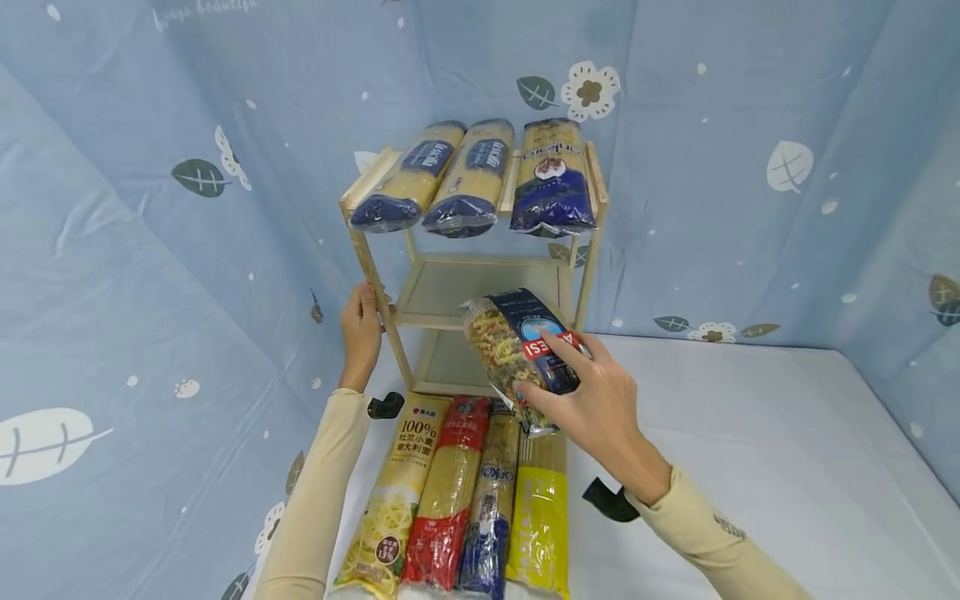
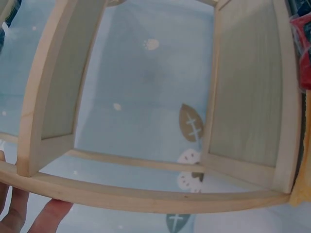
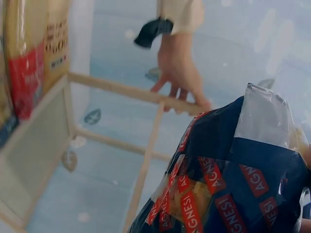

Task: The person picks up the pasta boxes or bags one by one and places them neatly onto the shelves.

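My right hand [image 1: 600, 404] grips a dark blue bag of twisted, multicoloured pasta [image 1: 517, 354] with a red label. The bag is tilted in front of the wooden shelf's middle board [image 1: 483, 287]. In the right wrist view the bag's dark end [image 3: 228, 170] fills the lower right. My left hand [image 1: 362, 333] holds the left post [image 1: 375, 271] of the shelf at the middle board's height; its fingers [image 2: 53, 213] show below that post in the left wrist view. On the top board lie two blue-labelled spaghetti packs [image 1: 474, 179] and a dark blue pasta pack [image 1: 553, 179].
Before the shelf's foot, several long pasta packs lie side by side: a cream one [image 1: 397, 492], a red one [image 1: 447, 492], a blue one [image 1: 489, 492] and a yellow one [image 1: 540, 517]. A patterned blue cloth [image 1: 712, 208] hangs behind the white table surface [image 1: 765, 433].
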A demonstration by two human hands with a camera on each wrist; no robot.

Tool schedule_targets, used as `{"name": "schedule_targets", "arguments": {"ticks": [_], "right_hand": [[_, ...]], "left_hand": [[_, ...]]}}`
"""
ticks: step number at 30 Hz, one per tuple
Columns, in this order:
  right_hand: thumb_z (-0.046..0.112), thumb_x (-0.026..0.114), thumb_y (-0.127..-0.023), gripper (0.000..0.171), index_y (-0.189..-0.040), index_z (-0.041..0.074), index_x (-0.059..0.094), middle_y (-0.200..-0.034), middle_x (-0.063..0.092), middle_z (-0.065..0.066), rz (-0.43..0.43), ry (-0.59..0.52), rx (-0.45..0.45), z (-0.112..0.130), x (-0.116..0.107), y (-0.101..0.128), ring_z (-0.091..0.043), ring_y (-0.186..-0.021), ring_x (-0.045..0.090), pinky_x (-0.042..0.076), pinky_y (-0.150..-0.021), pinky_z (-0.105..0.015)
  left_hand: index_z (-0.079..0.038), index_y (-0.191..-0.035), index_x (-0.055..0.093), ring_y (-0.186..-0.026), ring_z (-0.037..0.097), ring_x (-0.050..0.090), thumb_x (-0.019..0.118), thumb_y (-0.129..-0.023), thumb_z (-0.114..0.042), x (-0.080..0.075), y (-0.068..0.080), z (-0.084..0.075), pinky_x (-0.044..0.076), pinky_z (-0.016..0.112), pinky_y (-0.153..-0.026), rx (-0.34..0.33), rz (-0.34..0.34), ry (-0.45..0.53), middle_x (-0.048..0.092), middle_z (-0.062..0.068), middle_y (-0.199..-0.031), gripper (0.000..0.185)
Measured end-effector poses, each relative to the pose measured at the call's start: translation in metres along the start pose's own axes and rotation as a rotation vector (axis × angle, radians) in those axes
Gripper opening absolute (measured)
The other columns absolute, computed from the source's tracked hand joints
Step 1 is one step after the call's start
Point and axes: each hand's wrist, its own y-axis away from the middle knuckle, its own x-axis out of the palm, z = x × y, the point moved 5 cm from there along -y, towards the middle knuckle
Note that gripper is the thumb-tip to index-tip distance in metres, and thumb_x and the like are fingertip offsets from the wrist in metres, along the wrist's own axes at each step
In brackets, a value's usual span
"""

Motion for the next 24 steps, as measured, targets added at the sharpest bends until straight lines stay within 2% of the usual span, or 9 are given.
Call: {"name": "schedule_targets", "arguments": {"ticks": [6,11,14,15,17,18,20,22,24], "right_hand": [[0.044,0.079,-0.073,0.058,-0.121,0.013,0.067,-0.116,0.058,-0.029,0.028,0.044,0.020,-0.002,0.030,-0.048,-0.027,-0.045,0.048,0.023,-0.035,-0.029],[0.042,0.075,-0.077,0.055,-0.121,0.011,0.066,-0.105,0.061,-0.029,0.060,0.062,0.063,-0.012,0.057,-0.086,-0.019,-0.042,0.041,0.022,-0.036,-0.028],[0.042,0.073,-0.079,0.056,-0.123,0.008,0.064,-0.087,0.064,-0.026,0.059,0.102,0.089,-0.020,0.071,-0.106,-0.015,-0.038,0.031,0.018,-0.036,-0.028],[0.042,0.072,-0.080,0.056,-0.123,0.007,0.064,-0.082,0.064,-0.025,0.056,0.129,0.103,-0.024,0.074,-0.112,-0.015,-0.038,0.030,0.018,-0.037,-0.028],[0.044,0.071,-0.081,0.057,-0.124,0.006,0.063,-0.084,0.065,-0.026,0.055,0.194,0.150,-0.033,0.079,-0.122,-0.019,-0.037,0.036,0.021,-0.036,-0.030],[0.044,0.071,-0.082,0.058,-0.123,0.005,0.063,-0.086,0.065,-0.026,0.062,0.230,0.177,-0.038,0.082,-0.126,-0.022,-0.040,0.043,0.027,-0.036,-0.032],[0.046,0.069,-0.082,0.059,-0.122,0.003,0.063,-0.105,0.061,-0.032,0.084,0.301,0.225,-0.046,0.085,-0.132,-0.032,-0.056,0.057,0.041,-0.041,-0.039],[0.048,0.067,-0.083,0.061,-0.122,0.001,0.061,-0.116,0.054,-0.036,0.142,0.358,0.268,-0.051,0.090,-0.136,-0.038,-0.075,0.061,0.051,-0.053,-0.047],[0.052,0.063,-0.084,0.069,-0.126,-0.002,0.057,-0.118,0.050,-0.038,0.225,0.416,0.276,-0.052,0.097,-0.137,-0.040,-0.088,0.059,0.054,-0.062,-0.050]], "left_hand": [[-0.010,-0.110,0.059,-0.084,0.024,0.066,0.032,-0.104,-0.036,-0.008,-0.006,-0.002,0.053,0.035,-0.054,0.007,-0.004,-0.028,0.062,0.011,-0.095,0.038],[-0.010,-0.112,0.058,-0.085,0.024,0.066,0.031,-0.103,-0.041,-0.011,-0.010,-0.004,0.054,0.039,-0.054,0.004,0.006,-0.030,0.062,0.014,-0.097,0.042],[-0.010,-0.111,0.058,-0.084,0.023,0.066,0.031,-0.102,-0.042,-0.012,-0.009,-0.003,0.053,0.039,-0.054,0.000,-0.005,-0.042,0.062,0.012,-0.095,0.043],[-0.010,-0.111,0.058,-0.084,0.022,0.066,0.031,-0.102,-0.042,-0.011,-0.009,-0.002,0.053,0.038,-0.054,-0.003,-0.006,-0.046,0.062,0.011,-0.095,0.042],[-0.010,-0.112,0.058,-0.084,0.023,0.066,0.031,-0.103,-0.041,-0.008,-0.007,-0.002,0.052,0.039,-0.055,-0.007,0.006,-0.046,0.063,0.011,-0.096,0.042],[-0.010,-0.112,0.058,-0.084,0.023,0.066,0.031,-0.103,-0.041,-0.005,-0.006,-0.001,0.052,0.039,-0.055,-0.011,0.016,-0.040,0.063,0.013,-0.097,0.042],[-0.009,-0.113,0.057,-0.086,0.025,0.066,0.031,-0.103,-0.039,-0.001,-0.004,0.000,0.052,0.043,-0.057,-0.015,0.032,-0.022,0.062,0.017,-0.099,0.041],[-0.006,-0.114,0.057,-0.087,0.029,0.066,0.031,-0.104,-0.035,0.000,-0.002,0.000,0.052,0.049,-0.058,-0.014,0.038,0.008,0.061,0.021,-0.101,0.040],[-0.003,-0.113,0.057,-0.087,0.033,0.065,0.031,-0.105,-0.028,-0.001,-0.001,-0.001,0.051,0.054,-0.058,-0.006,0.032,0.027,0.060,0.024,-0.101,0.037]]}}
